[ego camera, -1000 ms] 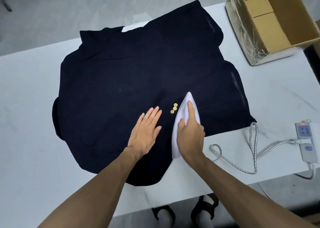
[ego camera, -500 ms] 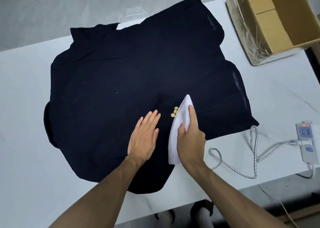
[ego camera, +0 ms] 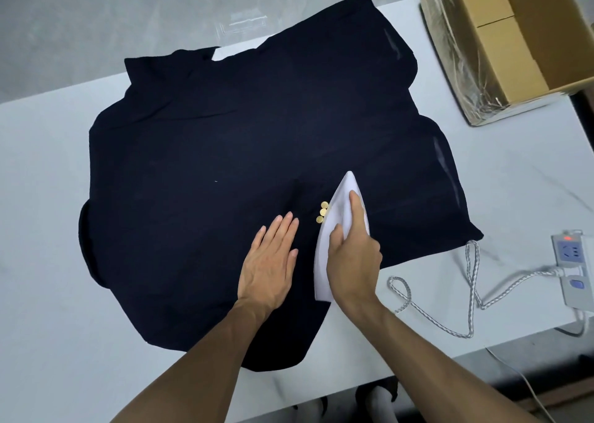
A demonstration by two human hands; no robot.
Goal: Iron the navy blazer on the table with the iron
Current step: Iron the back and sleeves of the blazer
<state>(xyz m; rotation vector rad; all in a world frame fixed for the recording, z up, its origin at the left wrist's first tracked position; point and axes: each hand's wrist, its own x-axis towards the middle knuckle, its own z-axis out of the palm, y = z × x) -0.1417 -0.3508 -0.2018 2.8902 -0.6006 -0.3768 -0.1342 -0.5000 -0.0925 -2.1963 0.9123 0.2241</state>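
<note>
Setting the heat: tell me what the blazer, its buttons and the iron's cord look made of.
Blazer: matte navy woven cloth, probably wool or a blend; no sheen, soft folds. Buttons: gold, shiny, likely metal or metal-look plastic. Cord: braided fabric sleeve, shown by its speckled grey-white weave.

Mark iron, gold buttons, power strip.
iron (ego camera: pixel 340 204), head view, white nose section.
gold buttons (ego camera: pixel 322 212), head view, middle button of three.
power strip (ego camera: pixel 570 251), head view, upper socket face.

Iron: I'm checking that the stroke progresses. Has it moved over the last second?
Yes: the iron slid slightly forward; its tip now reaches farther past the gold buttons.
</note>
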